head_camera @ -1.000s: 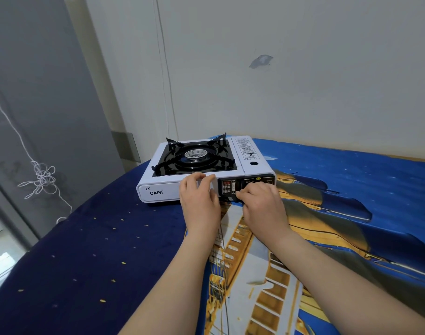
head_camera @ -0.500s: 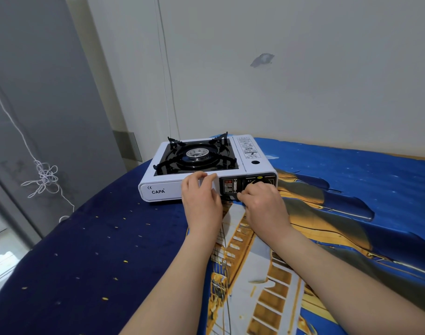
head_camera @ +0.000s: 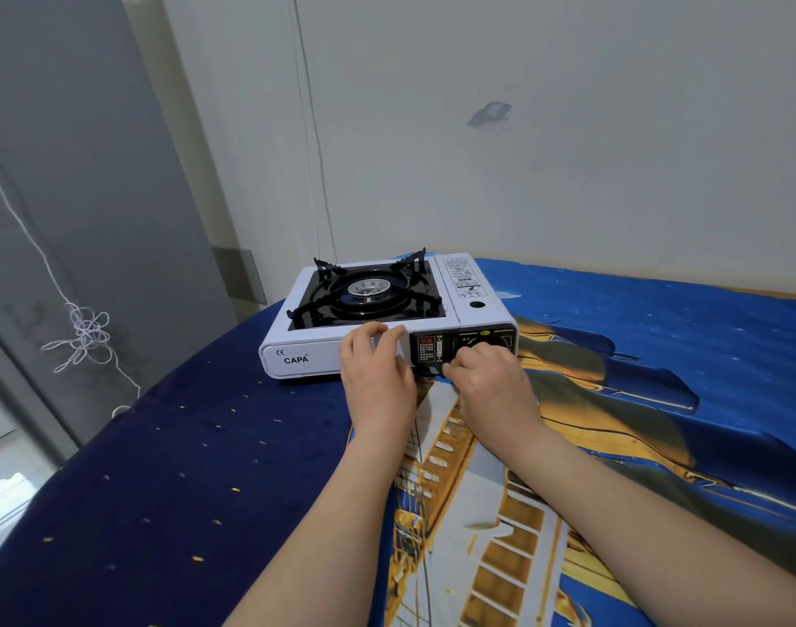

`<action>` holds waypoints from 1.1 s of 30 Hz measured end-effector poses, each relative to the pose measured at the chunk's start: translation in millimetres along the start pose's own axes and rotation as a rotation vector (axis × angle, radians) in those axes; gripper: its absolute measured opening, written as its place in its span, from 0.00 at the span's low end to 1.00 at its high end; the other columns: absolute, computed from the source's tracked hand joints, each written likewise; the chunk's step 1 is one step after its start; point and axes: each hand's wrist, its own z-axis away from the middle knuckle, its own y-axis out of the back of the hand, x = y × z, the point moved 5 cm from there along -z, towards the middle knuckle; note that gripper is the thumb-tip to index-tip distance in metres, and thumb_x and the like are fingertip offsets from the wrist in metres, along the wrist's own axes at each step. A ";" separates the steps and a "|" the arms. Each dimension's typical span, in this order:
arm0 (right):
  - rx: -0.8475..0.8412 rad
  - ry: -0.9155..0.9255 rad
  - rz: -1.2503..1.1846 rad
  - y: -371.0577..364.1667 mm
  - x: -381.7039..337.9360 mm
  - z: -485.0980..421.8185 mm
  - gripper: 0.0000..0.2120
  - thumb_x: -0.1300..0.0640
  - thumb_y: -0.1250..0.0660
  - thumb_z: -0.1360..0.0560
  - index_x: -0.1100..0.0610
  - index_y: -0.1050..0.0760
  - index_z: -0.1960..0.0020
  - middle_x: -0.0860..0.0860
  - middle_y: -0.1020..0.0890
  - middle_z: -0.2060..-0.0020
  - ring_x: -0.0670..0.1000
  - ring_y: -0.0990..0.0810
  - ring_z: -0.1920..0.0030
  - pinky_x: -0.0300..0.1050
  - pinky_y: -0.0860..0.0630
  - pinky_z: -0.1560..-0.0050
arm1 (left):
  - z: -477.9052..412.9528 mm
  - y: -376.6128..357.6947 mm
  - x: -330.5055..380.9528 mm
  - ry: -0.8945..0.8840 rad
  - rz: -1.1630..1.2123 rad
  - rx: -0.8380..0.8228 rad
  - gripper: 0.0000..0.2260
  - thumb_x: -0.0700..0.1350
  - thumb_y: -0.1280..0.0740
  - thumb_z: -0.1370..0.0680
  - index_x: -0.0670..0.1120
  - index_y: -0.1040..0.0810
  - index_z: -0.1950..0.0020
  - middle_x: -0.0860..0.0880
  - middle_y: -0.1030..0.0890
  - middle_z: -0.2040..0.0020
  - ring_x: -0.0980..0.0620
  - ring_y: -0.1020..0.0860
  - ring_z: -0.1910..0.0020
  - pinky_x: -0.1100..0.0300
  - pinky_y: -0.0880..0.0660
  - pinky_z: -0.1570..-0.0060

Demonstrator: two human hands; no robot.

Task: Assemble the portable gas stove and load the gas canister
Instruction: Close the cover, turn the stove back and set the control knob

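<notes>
While the white CAPA portable gas stove (head_camera: 341, 328) sits on a blue patterned cloth (head_camera: 169, 468) near the wall, both hands meet its front face. The left hand (head_camera: 378, 373) lies flat against the white front panel, fingers loosely spread with nothing gripped. The right hand (head_camera: 491, 377) is curled at the black control panel (head_camera: 436, 348), fingers closed low on something I cannot make out. The black pan support (head_camera: 364, 291) sits on top, and the canister compartment lid (head_camera: 470, 287) is closed.
</notes>
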 end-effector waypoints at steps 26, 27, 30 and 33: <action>0.182 -0.397 -0.279 3.6 37.4 7.4 0.10 0.62 0.27 0.31 0.56 0.28 0.55 0.50 0.26 0.58 0.52 0.28 0.55 0.47 0.29 0.59 | -1.5 -1.1 0.1 0.012 0.012 -0.015 0.17 0.33 0.33 0.28 0.45 0.21 0.41 0.45 0.25 0.42 0.44 0.32 0.39 0.50 0.29 0.40; 0.203 -0.461 -0.296 2.3 42.5 9.3 0.12 0.60 0.26 0.31 0.55 0.30 0.55 0.49 0.27 0.57 0.51 0.29 0.55 0.45 0.30 0.59 | -1.5 -1.3 0.3 0.012 0.014 -0.017 0.17 0.33 0.33 0.28 0.45 0.21 0.41 0.45 0.25 0.42 0.45 0.32 0.39 0.49 0.29 0.40; 0.240 -0.625 -0.387 -3.5 55.3 14.5 0.18 0.56 0.25 0.31 0.52 0.34 0.53 0.48 0.29 0.57 0.50 0.29 0.57 0.42 0.32 0.61 | -0.7 -0.8 -0.3 0.010 0.016 -0.016 0.18 0.33 0.33 0.29 0.45 0.21 0.41 0.45 0.25 0.42 0.45 0.32 0.39 0.50 0.30 0.40; 0.216 -0.734 -0.481 -10.8 62.7 18.4 0.18 0.52 0.25 0.31 0.50 0.34 0.52 0.47 0.26 0.59 0.48 0.26 0.59 0.38 0.34 0.66 | -0.4 0.0 -0.6 0.007 0.023 -0.010 0.18 0.33 0.33 0.29 0.44 0.21 0.41 0.45 0.25 0.43 0.45 0.31 0.40 0.49 0.29 0.40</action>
